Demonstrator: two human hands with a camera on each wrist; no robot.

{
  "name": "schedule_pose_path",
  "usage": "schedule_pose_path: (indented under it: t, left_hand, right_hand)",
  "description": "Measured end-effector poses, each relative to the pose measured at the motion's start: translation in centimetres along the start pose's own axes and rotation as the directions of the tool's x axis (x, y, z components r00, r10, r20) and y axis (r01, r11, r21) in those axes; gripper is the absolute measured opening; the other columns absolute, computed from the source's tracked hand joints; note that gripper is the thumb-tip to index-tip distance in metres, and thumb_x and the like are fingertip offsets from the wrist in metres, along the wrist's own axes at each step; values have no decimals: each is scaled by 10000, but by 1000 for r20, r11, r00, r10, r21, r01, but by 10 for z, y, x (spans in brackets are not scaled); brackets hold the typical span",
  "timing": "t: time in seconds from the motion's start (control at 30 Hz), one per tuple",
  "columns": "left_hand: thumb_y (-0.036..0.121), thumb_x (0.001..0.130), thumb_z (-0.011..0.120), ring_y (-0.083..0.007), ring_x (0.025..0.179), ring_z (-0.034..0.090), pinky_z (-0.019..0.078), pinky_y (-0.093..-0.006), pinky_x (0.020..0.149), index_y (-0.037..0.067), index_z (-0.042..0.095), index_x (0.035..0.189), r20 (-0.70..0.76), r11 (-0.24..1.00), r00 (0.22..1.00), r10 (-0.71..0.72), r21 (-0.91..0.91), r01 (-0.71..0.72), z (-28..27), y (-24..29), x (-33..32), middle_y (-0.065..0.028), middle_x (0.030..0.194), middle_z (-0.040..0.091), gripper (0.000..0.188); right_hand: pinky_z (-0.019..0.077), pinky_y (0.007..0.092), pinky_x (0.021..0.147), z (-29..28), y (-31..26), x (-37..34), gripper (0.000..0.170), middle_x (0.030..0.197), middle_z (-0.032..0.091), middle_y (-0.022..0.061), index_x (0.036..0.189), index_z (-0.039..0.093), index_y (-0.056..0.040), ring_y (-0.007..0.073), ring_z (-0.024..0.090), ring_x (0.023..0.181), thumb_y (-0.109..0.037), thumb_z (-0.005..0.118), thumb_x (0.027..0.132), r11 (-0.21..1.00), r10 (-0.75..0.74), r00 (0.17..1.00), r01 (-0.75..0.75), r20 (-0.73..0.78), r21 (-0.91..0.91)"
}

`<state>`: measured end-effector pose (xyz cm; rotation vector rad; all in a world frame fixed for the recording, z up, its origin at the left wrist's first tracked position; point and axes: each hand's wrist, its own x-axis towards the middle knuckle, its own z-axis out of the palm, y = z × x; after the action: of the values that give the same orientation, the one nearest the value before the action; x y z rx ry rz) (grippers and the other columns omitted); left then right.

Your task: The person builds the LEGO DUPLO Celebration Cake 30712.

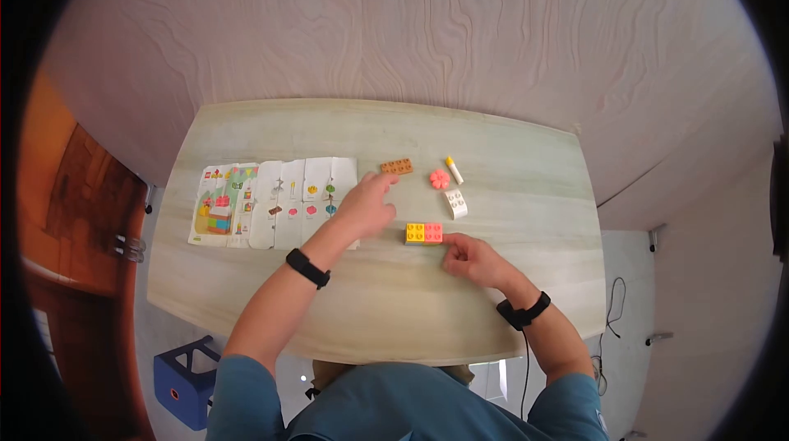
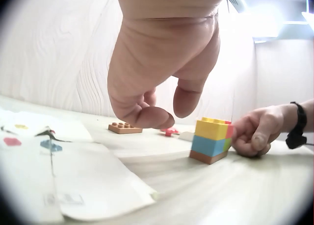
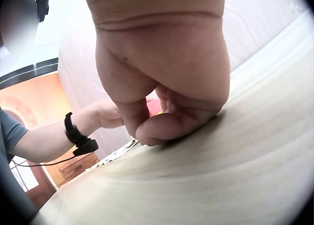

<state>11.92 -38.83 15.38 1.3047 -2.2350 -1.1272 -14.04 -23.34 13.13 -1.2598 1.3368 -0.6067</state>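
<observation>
A small block stack (image 1: pixel 424 234) stands upright near the table's middle; in the left wrist view the stack (image 2: pixel 211 140) shows yellow and pink on top, blue and green below, brown at the base. My right hand (image 1: pixel 477 263) is at its right side, index finger extended to it, the other fingers curled. My left hand (image 1: pixel 366 207) hovers by the booklet's right edge, its fingertips close to a brown studded plate (image 1: pixel 397 166); whether they touch it I cannot tell. In the left wrist view the left hand (image 2: pixel 164 63) holds nothing, its fingers loosely bent.
An unfolded picture booklet (image 1: pixel 271 203) lies at the left. Right of the brown plate are a pink flower piece (image 1: pixel 440 180), a white and yellow candle-like piece (image 1: pixel 454 170) and a white curved brick (image 1: pixel 455 204). A blue stool (image 1: pixel 185 383) stands on the floor.
</observation>
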Motion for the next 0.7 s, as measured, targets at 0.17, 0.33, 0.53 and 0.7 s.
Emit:
schedule_pose_path:
  t: [0.17, 0.33, 0.53, 0.7]
  left_hand:
    - [156, 843, 721, -367, 1174, 625, 523, -450, 1008, 72, 627, 1361, -171, 936, 974, 150, 342, -84, -2, -4, 47, -156, 1302, 613, 533]
    - [194, 823, 766, -362, 1151, 631, 530, -466, 972, 64, 723, 1182, -102, 916, 989, 109, 397, -60, 9, -11, 72, -150, 1183, 667, 384]
    - [209, 798, 800, -359, 1059, 669, 548, -464, 877, 42, 731, 1032, 23, 902, 995, 97, 420, -97, 13, 1, 57, -150, 1086, 700, 296]
    - [229, 794, 813, -357, 1041, 671, 546, -467, 865, 44, 724, 1022, -1, 923, 996, 88, 377, -81, 14, -2, 41, -148, 1073, 697, 306]
  right_hand:
    - [516, 251, 770, -1, -5, -3, 552, 953, 674, -10, 1493, 551, 10, 66, 603, 844, -65, 681, 962, 1000, 12, 1000, -12, 12, 5]
    - [510, 241, 772, -2, -7, -5, 525, 970, 673, -11, 1487, 555, 8, 59, 598, 850, -44, 672, 978, 1000, 23, 1000, -23, 19, -3]
    - [508, 250, 713, -7, -3, 0, 502, 964, 677, 8, 1472, 565, 5, 73, 595, 798, -32, 658, 981, 991, 35, 997, -45, 75, 123]
    - [504, 251, 692, -16, -12, -4, 431, 933, 673, 3, 1404, 603, 31, 72, 593, 772, -31, 661, 981, 962, 81, 992, -103, 95, 255]
